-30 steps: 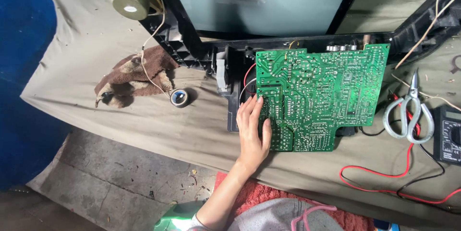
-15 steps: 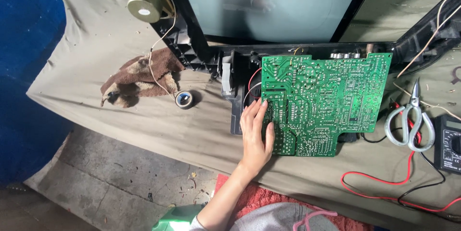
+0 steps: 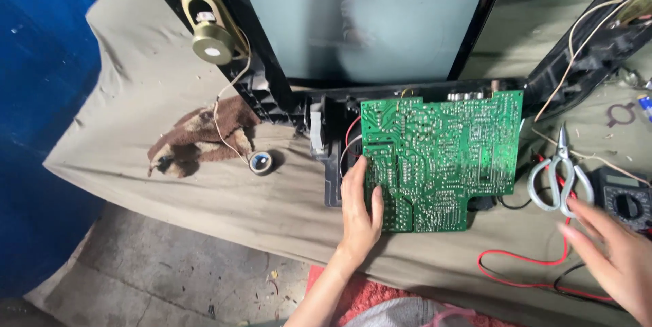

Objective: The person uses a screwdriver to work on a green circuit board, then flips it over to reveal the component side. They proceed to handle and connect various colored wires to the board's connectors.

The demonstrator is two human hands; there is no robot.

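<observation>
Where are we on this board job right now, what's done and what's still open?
Done: the green circuit board lies solder side up on the cloth, out beside the black screen frame, wires attached. In hand: the left hand rests flat on the board's lower left edge; the right hand is open, reaching near the scissors and multimeter. Left: no tool is on the board yet.

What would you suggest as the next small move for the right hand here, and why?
Probably reach on to the scissors: the right hand hangs open just below them, holding nothing, while the left hand rests flat on the green circuit board, steadying it.
</observation>
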